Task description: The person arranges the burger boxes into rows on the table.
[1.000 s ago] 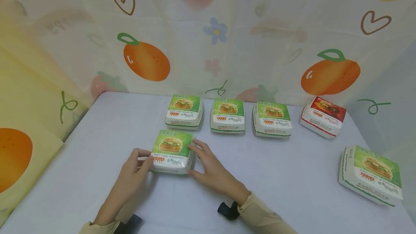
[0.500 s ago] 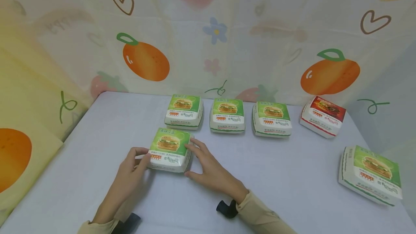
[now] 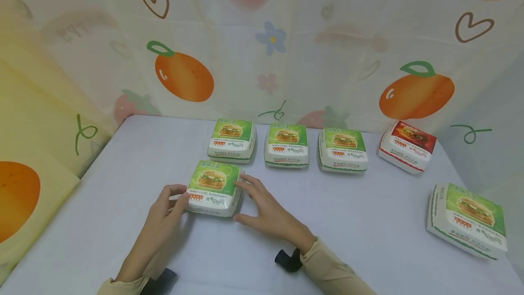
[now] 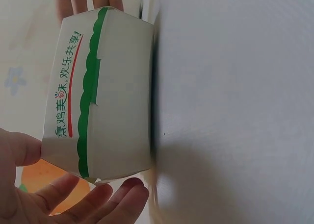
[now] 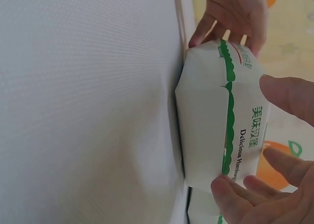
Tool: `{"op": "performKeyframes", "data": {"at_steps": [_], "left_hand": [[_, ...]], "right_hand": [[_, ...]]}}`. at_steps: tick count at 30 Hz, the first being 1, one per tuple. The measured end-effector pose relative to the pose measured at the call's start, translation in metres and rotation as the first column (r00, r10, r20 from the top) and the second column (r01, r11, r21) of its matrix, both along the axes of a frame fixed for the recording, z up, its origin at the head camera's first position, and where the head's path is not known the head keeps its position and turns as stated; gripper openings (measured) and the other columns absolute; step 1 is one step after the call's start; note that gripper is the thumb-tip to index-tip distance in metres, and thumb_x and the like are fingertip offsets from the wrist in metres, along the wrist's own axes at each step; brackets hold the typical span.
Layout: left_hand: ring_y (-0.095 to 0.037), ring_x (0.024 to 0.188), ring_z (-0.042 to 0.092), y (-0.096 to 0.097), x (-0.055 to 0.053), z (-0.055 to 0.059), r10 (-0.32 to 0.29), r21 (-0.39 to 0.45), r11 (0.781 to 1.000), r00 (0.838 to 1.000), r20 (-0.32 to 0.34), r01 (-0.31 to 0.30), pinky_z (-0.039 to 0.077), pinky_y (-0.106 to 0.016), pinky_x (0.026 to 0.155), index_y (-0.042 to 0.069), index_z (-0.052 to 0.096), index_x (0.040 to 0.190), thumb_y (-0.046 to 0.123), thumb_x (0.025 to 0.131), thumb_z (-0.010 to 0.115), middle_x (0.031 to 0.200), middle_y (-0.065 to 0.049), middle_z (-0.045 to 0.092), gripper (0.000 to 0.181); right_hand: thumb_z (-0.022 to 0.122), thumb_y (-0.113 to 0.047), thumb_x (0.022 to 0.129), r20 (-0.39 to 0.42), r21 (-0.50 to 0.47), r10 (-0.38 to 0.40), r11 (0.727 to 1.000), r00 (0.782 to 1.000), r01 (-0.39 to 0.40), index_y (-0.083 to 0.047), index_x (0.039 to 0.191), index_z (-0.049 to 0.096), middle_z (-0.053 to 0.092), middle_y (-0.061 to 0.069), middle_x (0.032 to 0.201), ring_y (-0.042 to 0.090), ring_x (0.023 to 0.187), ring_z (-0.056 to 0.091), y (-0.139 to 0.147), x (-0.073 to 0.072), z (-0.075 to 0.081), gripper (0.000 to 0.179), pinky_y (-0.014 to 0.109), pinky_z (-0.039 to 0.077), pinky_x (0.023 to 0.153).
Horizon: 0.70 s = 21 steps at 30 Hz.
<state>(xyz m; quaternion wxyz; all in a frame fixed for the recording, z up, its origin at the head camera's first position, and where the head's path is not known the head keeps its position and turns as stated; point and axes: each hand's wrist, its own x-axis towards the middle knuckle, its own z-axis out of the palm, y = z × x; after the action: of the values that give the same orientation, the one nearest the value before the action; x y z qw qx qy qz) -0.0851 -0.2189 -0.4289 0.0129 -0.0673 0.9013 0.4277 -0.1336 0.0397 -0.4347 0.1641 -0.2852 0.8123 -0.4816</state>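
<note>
A white and green hamburger box sits on the white table, left of the middle in the head view. My left hand holds it by its left side, thumb at the front corner and fingers along the side. From the right, my right hand holds the opposite side, with fingers at the upper edge and thumb near the front corner. In the left wrist view the lid of the box is closed, its base right at the tabletop. In the right wrist view, printed words show on the side of the box.
Behind it, three matching green boxes stand in a row: left, middle and right. A red-topped box sits angled at the back right. Another green box lies near the right edge. A fruit-print cloth hangs behind the table.
Both hands have shifted the box slightly left and back over the first half second. Since then, hands and box have barely moved. The other boxes stay in place.
</note>
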Motion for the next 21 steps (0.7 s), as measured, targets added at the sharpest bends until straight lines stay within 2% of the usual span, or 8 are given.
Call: {"op": "performKeyframes", "data": {"at_steps": [8,21], "left_hand": [[-0.035,0.119,0.061,0.0003,0.0005,0.0013,-0.002,0.000,1.000,1.000,0.000,0.002,0.049,-0.055,0.100,0.004,0.042,0.140,0.041,0.105,0.041,0.144,-0.018,0.049,0.051],[-0.036,0.119,0.061,-0.0008,-0.0009,-0.0029,-0.014,0.006,1.000,1.000,-0.010,0.014,0.050,-0.055,0.099,0.004,0.041,0.142,0.042,0.105,0.041,0.145,-0.018,0.049,0.052]], "right_hand": [[0.073,-0.013,0.089,0.006,-0.023,-0.015,1.000,1.000,0.015,-0.012,0.150,0.038,0.027,0.005,0.161,0.019,0.147,0.033,-0.0007,0.0002,-0.0004,0.071,0.036,0.041,0.115],[0.073,-0.016,0.090,0.015,-0.015,0.004,1.000,1.000,-0.004,-0.012,0.153,0.033,0.023,0.006,0.163,0.019,0.148,0.031,-0.0006,-0.0007,-0.0007,0.075,0.036,0.041,0.115]]}}
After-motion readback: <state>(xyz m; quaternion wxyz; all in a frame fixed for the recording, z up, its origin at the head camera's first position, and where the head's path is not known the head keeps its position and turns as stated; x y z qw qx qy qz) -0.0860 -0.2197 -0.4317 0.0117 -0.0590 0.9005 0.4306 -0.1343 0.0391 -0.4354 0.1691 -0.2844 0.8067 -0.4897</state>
